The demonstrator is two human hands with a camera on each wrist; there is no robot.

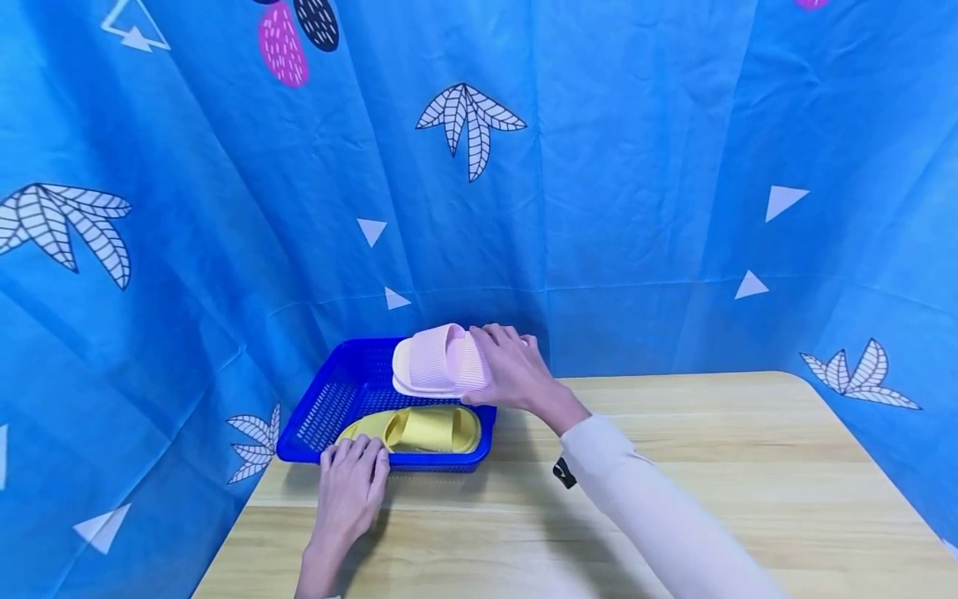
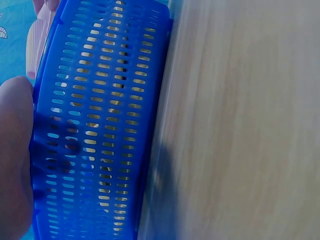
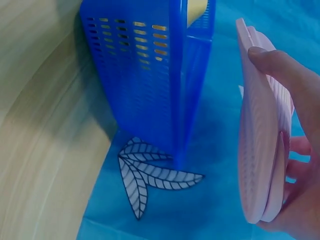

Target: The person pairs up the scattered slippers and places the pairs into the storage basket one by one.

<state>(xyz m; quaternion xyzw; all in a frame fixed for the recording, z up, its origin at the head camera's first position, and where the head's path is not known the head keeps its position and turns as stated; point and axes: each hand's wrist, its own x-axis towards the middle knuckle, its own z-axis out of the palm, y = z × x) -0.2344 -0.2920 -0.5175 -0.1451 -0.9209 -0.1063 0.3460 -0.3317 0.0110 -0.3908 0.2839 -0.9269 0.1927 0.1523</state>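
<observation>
My right hand (image 1: 516,370) grips a pink ribbed slide slipper (image 1: 432,362) above the back right part of a blue plastic basket (image 1: 482,445). In the right wrist view the thumb presses the slipper's sole (image 3: 257,135) while the other fingers wrap behind it; the slipper stands apart from the basket wall. A yellow slipper (image 1: 427,428) lies inside the basket along its front side. My left hand (image 1: 352,487) holds the basket's front rim, fingers over the edge by the yellow slipper. Its fingertips are partly hidden in the left wrist view.
The basket stands at the back left of a light wooden table (image 1: 674,466). Right behind it hangs a blue patterned curtain (image 1: 629,208), which also runs along both sides. A small black piece (image 1: 564,472) shows by the right sleeve cuff.
</observation>
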